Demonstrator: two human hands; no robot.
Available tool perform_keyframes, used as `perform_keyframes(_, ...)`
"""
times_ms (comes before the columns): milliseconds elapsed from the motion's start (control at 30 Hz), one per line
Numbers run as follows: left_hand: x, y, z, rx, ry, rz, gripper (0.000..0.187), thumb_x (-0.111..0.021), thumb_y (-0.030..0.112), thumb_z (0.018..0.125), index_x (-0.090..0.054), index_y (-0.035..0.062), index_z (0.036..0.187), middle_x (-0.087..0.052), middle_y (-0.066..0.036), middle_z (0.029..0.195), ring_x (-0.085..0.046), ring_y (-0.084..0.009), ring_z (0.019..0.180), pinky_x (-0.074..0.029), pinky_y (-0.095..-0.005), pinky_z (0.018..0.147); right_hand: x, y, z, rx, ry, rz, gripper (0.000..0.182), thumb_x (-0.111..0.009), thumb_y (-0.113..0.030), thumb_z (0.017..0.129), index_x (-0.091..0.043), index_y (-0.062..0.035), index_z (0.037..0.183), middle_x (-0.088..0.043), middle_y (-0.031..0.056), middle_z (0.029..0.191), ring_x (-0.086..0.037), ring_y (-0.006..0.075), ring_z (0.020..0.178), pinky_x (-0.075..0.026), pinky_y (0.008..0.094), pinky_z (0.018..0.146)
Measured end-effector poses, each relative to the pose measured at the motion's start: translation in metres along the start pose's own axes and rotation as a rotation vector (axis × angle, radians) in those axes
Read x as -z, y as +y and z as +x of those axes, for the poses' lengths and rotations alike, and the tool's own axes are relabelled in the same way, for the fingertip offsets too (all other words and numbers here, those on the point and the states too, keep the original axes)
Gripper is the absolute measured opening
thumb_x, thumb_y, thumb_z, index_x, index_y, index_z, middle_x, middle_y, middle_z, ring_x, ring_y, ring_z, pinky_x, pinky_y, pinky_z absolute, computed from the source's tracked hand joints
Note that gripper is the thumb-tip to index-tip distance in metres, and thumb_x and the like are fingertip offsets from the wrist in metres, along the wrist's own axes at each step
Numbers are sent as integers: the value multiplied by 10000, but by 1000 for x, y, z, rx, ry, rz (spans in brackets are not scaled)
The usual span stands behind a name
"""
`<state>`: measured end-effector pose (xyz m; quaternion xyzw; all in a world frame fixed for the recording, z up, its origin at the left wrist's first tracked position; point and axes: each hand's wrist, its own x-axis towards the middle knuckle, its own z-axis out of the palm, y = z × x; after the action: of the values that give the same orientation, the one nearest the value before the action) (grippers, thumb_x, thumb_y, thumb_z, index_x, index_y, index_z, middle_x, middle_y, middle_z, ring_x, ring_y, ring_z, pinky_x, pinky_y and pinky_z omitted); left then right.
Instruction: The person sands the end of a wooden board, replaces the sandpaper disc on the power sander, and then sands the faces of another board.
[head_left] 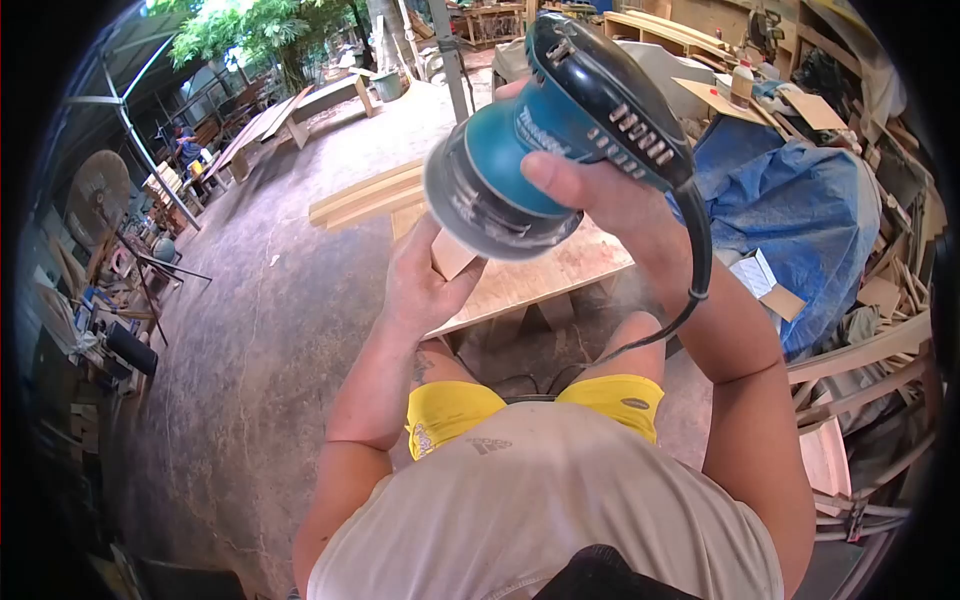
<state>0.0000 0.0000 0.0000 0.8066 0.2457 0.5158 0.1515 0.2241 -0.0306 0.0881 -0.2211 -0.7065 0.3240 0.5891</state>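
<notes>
The right hand (600, 195) is wrapped around the body of a teal and black sander (560, 120), thumb across the front, holding it up in the air above the desk (540, 275). The sander is tilted: its round pad faces down and to the left, its black top points up and to the right, and its cord (700, 250) hangs from the back, curving down past the wrist. The left hand (425, 285) pinches a small wood block (450, 255) against the pad's lower edge; the block's long axis runs up toward the pad. The desk is a low plywood board on wooden legs, standing on a concrete floor (270, 350). Long planks (365, 195) lie just beyond it. A blue tarp (800, 220) covers a heap to the right, with wood offcuts (890, 290) piled around. The workshop is open-sided, with trees (260, 30) beyond.
</notes>
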Motion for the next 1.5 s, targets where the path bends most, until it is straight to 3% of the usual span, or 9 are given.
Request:
perform_keyframes(67,0,-9,0,-84,-4,-29,487,-773,122,854,-591,-37,1277,-716,-144,1161,-687,-224,1066,-523,-342,936,-2,0,-4,157,-38,-127,617,-834,-303,810,-590,-62,1323,-678,87,1185,-654,168,1080,-548,344,949)
perform_keyframes(167,7,-3,-12,-46,-46,-61,473,-759,68,809,-600,9,1251,-709,-184,1121,-704,-319,1048,-528,-370,912,-12,8,-14,165,12,-75,626,-844,-301,795,-594,-51,1311,-688,82,1146,-664,163,1044,-549,339,936)
perform_keyframes(833,-2,-2,0,-157,-14,-66,531,-760,27,788,-587,5,1289,-706,-184,1123,-701,-319,1054,-528,-387,918,-7,-4,-15,184,-29,-149,626,-859,-289,783,-607,-59,1308,-682,68,1175,-645,168,1087,-539,345,958)
perform_keyframes(967,0,3,-7,-6,21,-36,530,-762,42,830,-576,-29,1320,-712,-129,1138,-676,-194,1053,-515,-326,926,28,22,7,16,162,24,581,-847,-254,802,-614,-49,1293,-687,82,1186,-662,182,1082,-553,359,963)
perform_keyframes(1033,1,10,-5,0,27,-42,644,-750,4,809,-547,61,1418,-670,-204,1248,-657,-327,1169,-501,-372,979,52,41,17,11,264,3,543,-815,-226,825,-610,-25,1286,-680,103,1194,-671,189,1070,-557,363,965)
perform_keyframes(1133,3,11,-2,-13,16,-89,652,-753,5,814,-545,81,1427,-668,-198,1252,-653,-320,1178,-498,-365,982,56,38,12,131,330,122,517,-792,-211,844,-600,-9,1280,-676,111,1188,-673,197,1073,-556,364,970)
perform_keyframes(1300,1,11,-4,72,2,-80,630,-748,-9,813,-550,70,1406,-678,-183,1213,-662,-287,1160,-505,-351,958,28,0,-4,211,172,38,604,-804,-266,824,-570,-10,1319,-674,111,1190,-669,198,1072,-548,359,970)
perform_keyframes(1367,1,13,-3,42,26,-118,528,-768,43,842,-558,-36,1320,-704,-128,1152,-659,-184,1069,-499,-319,948,18,-7,-6,228,67,-82,633,-809,-284,808,-571,-12,1327,-676,110,1186,-666,189,1069,-546,355,964)
perform_keyframes(1500,6,7,-4,-16,-21,-60,572,-759,38,810,-553,9,1343,-686,-172,1179,-687,-275,1100,-516,-352,932,1,-9,-10,193,20,-88,604,-820,-292,794,-609,-29,1295,-691,89,1141,-668,171,1036,-554,335,929)
